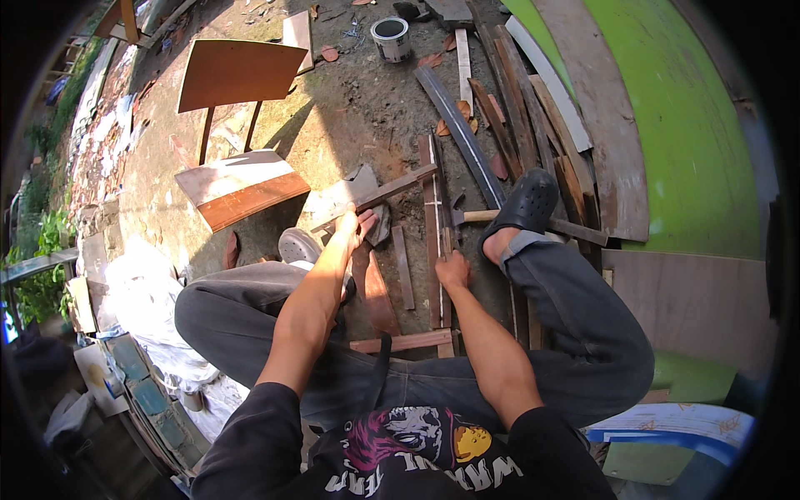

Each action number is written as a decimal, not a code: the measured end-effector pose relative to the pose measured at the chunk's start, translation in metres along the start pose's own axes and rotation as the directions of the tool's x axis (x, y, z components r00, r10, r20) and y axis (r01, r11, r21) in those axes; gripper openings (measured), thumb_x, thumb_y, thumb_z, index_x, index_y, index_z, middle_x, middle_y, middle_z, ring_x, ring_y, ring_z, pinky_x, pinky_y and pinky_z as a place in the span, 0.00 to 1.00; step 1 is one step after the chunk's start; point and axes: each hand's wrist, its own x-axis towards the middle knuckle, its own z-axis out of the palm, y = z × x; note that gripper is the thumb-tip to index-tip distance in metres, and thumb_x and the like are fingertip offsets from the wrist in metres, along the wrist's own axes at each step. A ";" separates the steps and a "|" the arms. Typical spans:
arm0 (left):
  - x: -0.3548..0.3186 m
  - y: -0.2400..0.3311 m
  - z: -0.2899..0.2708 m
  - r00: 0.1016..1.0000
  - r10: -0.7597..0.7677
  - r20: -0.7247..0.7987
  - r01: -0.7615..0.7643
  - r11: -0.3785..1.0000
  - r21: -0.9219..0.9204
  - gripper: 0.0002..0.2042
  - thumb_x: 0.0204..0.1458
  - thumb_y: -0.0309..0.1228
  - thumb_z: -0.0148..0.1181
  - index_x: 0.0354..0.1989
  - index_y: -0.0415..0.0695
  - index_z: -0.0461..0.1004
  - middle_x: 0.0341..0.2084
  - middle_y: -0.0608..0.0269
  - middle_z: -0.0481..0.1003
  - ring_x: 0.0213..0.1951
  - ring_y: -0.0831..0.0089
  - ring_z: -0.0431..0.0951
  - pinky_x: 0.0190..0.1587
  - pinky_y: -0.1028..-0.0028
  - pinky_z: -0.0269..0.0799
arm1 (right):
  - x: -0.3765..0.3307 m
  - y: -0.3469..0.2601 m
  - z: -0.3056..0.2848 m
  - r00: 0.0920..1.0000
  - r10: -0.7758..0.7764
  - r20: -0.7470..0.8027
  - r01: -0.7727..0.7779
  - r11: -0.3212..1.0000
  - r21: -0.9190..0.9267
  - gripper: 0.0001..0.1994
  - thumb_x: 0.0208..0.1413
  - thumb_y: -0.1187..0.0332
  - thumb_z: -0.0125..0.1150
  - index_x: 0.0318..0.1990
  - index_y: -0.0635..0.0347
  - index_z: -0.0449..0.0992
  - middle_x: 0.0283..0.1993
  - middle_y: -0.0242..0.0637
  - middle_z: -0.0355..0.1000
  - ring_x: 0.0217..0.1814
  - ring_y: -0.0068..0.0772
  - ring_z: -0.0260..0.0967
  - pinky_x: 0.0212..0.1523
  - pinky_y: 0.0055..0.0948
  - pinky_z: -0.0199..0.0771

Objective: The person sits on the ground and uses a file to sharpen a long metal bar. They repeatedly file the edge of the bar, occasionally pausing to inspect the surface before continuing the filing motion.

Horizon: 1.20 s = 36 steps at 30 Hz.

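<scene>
My left hand (358, 227) is closed round the near end of a narrow wooden strip (396, 187), which slants away to the right. The far end of that strip meets long upright-running wooden pieces (433, 233) lying on the ground between my legs. Further right, my right hand (452, 270) grips the edge of these long pieces, its fingers partly hidden. A hammer (478, 216) lies just beyond my right hand, its handle running to my shoe. A short crosspiece (402, 342) sits at the near end, and loose offcuts (403, 267) lie to the left.
A wooden chair (242, 79) stands at the far left in sunlight. There is an open can (391, 38) at the back. Scrap planks (533, 108) and a green board (683, 117) lie along the right. White sheeting (142, 308) is heaped at the left.
</scene>
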 end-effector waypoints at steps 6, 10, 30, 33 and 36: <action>-0.037 0.042 0.001 0.912 0.393 0.120 -0.119 -0.028 0.993 0.26 0.58 0.48 0.62 0.50 0.35 0.71 0.31 0.46 0.76 0.36 0.50 0.80 0.43 0.54 0.79 | 0.001 0.007 0.009 0.989 -0.012 -0.150 0.055 0.956 0.287 0.19 0.51 0.58 0.60 0.44 0.65 0.77 0.46 0.61 0.76 0.52 0.61 0.74 0.53 0.48 0.71; -0.067 0.034 0.022 0.605 0.589 0.537 -0.431 -0.325 0.842 0.26 0.52 0.46 0.66 0.55 0.42 0.73 0.43 0.50 0.73 0.49 0.50 0.75 0.51 0.55 0.72 | 0.007 0.011 -0.011 0.976 0.010 -0.219 0.085 0.904 0.418 0.17 0.51 0.58 0.60 0.38 0.65 0.79 0.36 0.57 0.78 0.44 0.57 0.77 0.47 0.46 0.73; -0.018 0.013 0.020 0.574 0.479 0.664 -0.333 -0.605 0.723 0.12 0.57 0.32 0.53 0.48 0.46 0.76 0.47 0.53 0.74 0.50 0.52 0.76 0.52 0.59 0.75 | -0.115 -0.102 -0.184 0.952 -0.274 -0.138 0.283 0.614 0.737 0.10 0.58 0.65 0.57 0.31 0.63 0.76 0.24 0.30 0.72 0.28 0.22 0.69 0.34 0.25 0.69; -0.019 0.012 0.021 0.532 0.489 0.691 -0.335 -0.628 0.703 0.14 0.57 0.31 0.53 0.52 0.46 0.75 0.49 0.53 0.74 0.53 0.54 0.74 0.54 0.58 0.73 | -0.136 -0.096 -0.180 0.934 -0.336 -0.122 0.303 0.564 0.768 0.09 0.60 0.66 0.57 0.32 0.63 0.75 0.25 0.29 0.70 0.28 0.21 0.69 0.35 0.24 0.69; -0.019 0.018 0.021 0.507 0.465 0.726 -0.354 -0.656 0.667 0.16 0.57 0.31 0.53 0.53 0.45 0.75 0.49 0.55 0.75 0.55 0.56 0.74 0.54 0.57 0.73 | -0.147 -0.093 -0.174 0.929 -0.353 -0.110 0.318 0.609 0.727 0.10 0.60 0.65 0.58 0.32 0.62 0.75 0.24 0.28 0.70 0.27 0.20 0.68 0.34 0.23 0.66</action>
